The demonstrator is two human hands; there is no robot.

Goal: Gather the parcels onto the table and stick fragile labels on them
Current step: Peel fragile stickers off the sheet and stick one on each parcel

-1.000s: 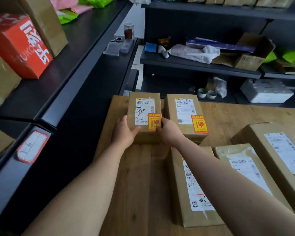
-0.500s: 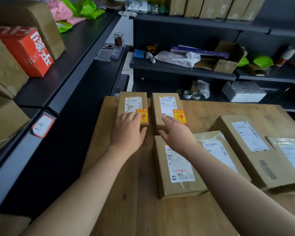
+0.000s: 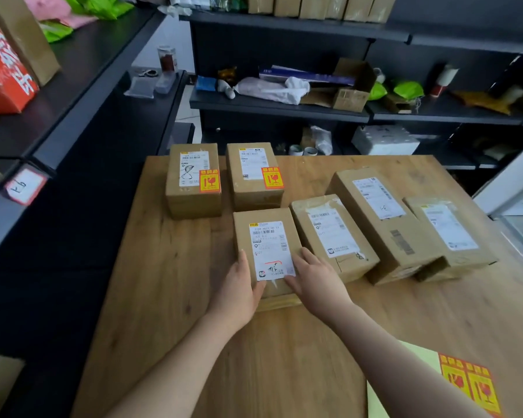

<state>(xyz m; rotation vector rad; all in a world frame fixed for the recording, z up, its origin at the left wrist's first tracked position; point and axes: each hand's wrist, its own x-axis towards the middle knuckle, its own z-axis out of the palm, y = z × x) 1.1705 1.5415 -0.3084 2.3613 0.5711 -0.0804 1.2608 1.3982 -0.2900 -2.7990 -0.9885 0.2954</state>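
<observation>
Left hand (image 3: 239, 292) flat against the near left corner of the unlabelled parcel (image 3: 263, 217), fingers straight along its left side, thumb laid over the top by the near edge, nothing clenched. Right hand (image 3: 317, 282) likewise unclenched, fingers straight, laid on the near right corner of the same parcel, thumb touching the lower edge of the white shipping slip (image 3: 271, 248). Parcel held between the two hands, flat on the wooden table (image 3: 163, 297), its length running away from the wrists, its far end well past the fingertips. Ahead of the left hand and off to its left, well apart: a small box (image 3: 191, 203) with a red-and-yellow fragile label (image 3: 209, 181) at the near right corner of its top. Straight ahead of both hands, just past the far end of the parcel: a second small box (image 3: 254, 194) bearing its own fragile sticker (image 3: 273, 178); touching or not, impossible to tell. Just to the right of the right hand: a taped parcel (image 3: 332, 236), close beside the one between the hands. Further right: a long carton (image 3: 381, 218), then a last parcel (image 3: 447, 233) against it. Behind the right hand, beside the forearm at the table's near right corner: a sheet of fragile labels (image 3: 468, 384) on pale yellow backing.
</observation>
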